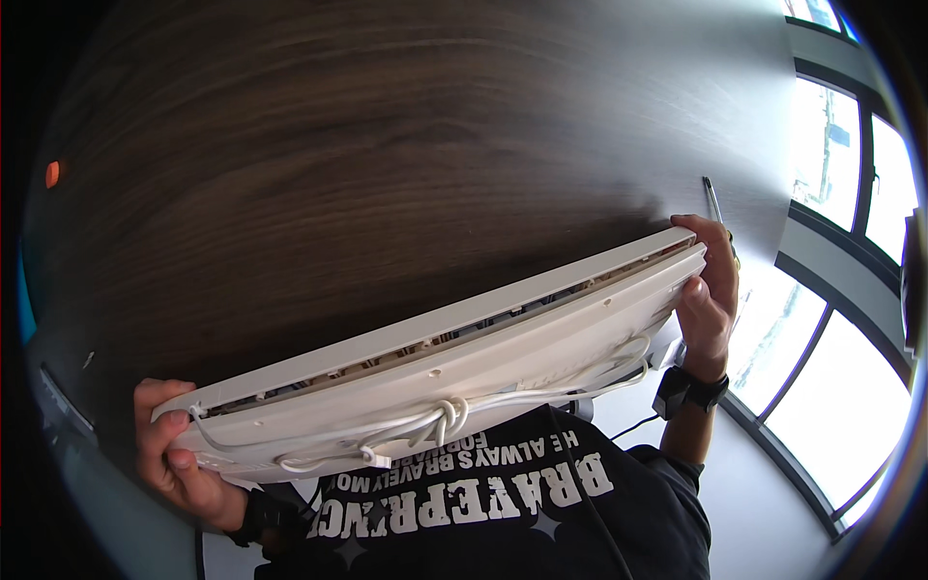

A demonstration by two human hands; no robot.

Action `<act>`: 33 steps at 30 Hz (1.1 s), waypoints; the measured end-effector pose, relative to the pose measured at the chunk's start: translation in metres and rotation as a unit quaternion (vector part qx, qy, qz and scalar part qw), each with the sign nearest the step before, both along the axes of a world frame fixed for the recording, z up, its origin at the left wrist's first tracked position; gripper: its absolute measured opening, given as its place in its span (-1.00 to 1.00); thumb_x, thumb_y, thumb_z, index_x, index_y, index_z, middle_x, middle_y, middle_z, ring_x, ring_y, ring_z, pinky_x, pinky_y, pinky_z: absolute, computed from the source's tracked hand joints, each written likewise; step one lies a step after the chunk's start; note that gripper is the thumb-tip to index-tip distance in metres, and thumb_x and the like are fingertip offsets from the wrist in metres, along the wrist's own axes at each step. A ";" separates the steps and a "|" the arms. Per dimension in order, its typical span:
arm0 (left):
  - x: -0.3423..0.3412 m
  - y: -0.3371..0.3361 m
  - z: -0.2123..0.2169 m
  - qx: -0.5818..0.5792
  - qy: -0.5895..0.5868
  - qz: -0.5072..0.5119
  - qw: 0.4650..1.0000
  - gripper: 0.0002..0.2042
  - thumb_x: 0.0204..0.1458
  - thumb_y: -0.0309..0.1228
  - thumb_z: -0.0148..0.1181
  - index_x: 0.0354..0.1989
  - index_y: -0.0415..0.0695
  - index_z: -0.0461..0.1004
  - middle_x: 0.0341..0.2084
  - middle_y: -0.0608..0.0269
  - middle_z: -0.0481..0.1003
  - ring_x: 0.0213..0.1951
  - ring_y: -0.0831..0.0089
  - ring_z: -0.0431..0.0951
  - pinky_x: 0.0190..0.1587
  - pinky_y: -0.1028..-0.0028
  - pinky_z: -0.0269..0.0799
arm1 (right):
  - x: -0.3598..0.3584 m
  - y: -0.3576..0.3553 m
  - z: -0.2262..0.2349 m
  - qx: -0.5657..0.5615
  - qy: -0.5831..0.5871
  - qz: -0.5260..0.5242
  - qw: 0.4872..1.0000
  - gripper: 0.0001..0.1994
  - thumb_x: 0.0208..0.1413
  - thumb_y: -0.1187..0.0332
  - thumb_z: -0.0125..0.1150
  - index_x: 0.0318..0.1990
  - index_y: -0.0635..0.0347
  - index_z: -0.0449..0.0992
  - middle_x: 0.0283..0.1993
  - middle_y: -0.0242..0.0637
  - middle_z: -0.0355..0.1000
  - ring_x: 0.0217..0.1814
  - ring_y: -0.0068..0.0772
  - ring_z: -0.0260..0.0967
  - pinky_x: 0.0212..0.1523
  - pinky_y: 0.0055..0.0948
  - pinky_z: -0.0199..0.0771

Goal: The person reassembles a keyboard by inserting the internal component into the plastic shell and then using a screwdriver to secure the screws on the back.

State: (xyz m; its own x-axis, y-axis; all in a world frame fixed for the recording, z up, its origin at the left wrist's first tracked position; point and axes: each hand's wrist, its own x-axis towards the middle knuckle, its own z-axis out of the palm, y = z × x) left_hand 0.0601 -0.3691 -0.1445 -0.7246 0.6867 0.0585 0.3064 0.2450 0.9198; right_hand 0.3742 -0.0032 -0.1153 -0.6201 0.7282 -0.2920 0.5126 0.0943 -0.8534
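keyboard (454,372): key face hidden | left hand (179,454): palm behind its end | pen (712,201): lower part behind right hand (706,295)

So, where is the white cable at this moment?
In the head view, the white cable hangs knotted along the near edge of the cream keyboard, between both hands.

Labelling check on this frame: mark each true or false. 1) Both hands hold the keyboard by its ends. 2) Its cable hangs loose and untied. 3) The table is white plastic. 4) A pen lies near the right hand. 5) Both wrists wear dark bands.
1) True: the left hand and right hand grip the ends of the flat cream plastic keyboard.
2) False: the white cable is knotted in a bundle.
3) False: the table is dark wood grain.
4) True: a thin dark pen lies just beyond it.
5) True.
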 end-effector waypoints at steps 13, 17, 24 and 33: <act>0.008 0.010 -0.004 -0.017 0.010 0.010 1.000 -0.65 0.20 -0.08 -0.02 -0.22 -0.16 0.41 -0.33 -0.08 0.43 -0.34 0.31 0.36 -0.28 0.38 0.25 | 0.015 -0.009 -0.013 0.088 0.030 -0.004 0.996 -0.45 0.09 -0.13 0.11 0.07 0.08 0.35 -0.13 -0.16 0.28 -0.17 -0.39 0.32 -0.24 -0.46 0.29; 0.018 0.023 -0.003 -0.002 -0.036 0.089 0.995 -0.59 0.18 -0.02 0.02 -0.19 -0.19 0.32 -0.35 -0.02 0.41 -0.35 0.35 0.33 -0.28 0.40 0.23 | 0.015 -0.013 -0.014 0.091 0.035 -0.011 0.995 -0.47 0.13 -0.12 0.09 0.08 0.07 0.32 -0.13 -0.16 0.28 -0.16 -0.40 0.31 -0.22 -0.46 0.28; 0.017 0.026 -0.004 0.014 -0.025 0.064 0.998 -0.61 0.17 -0.02 0.05 -0.22 -0.16 0.27 -0.36 0.00 0.40 -0.36 0.40 0.34 -0.32 0.45 0.22 | 0.021 -0.010 -0.012 0.084 0.025 -0.020 0.996 -0.50 0.13 -0.06 0.10 0.09 0.05 0.33 -0.11 -0.18 0.24 -0.10 -0.38 0.26 -0.16 -0.47 0.26; 0.012 0.022 -0.009 0.026 -0.012 0.054 0.998 -0.60 0.16 -0.01 0.10 -0.21 -0.15 0.32 -0.38 -0.09 0.48 -0.40 0.38 0.38 -0.34 0.46 0.24 | 0.021 -0.004 0.006 0.167 -0.118 0.052 0.977 -0.39 -0.02 -0.10 0.18 0.11 0.09 0.39 0.13 -0.06 0.30 0.18 -0.07 0.28 0.16 -0.03 0.25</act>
State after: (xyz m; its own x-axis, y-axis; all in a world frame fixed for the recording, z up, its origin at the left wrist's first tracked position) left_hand 0.0724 -0.3472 -0.1530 -0.7963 0.6004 0.0732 0.2578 0.2274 0.9391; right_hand 0.3952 -0.0071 -0.1096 -0.6405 0.7433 -0.1931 0.6641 0.4097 -0.6253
